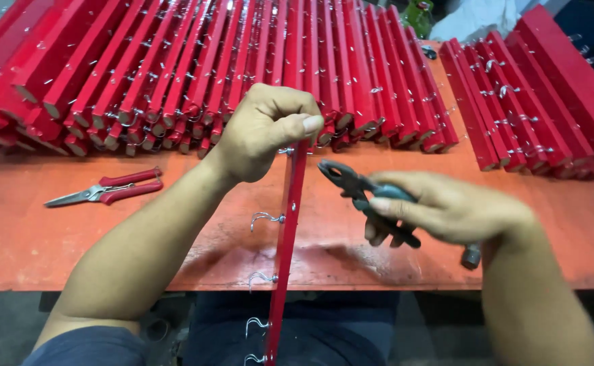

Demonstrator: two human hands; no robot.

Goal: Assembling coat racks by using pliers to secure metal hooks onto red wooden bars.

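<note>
Overhanging the tabletop's (39, 237) near edge, a red strip (287, 237) is running lengthwise toward the far stacks; left hand (266, 129) is pinching its top, right hand (446, 207) is gripping dark pliers (354, 186).

No packages, labels, signs or screens visible in the head view; none among the items on the bench, none in either hand
</note>
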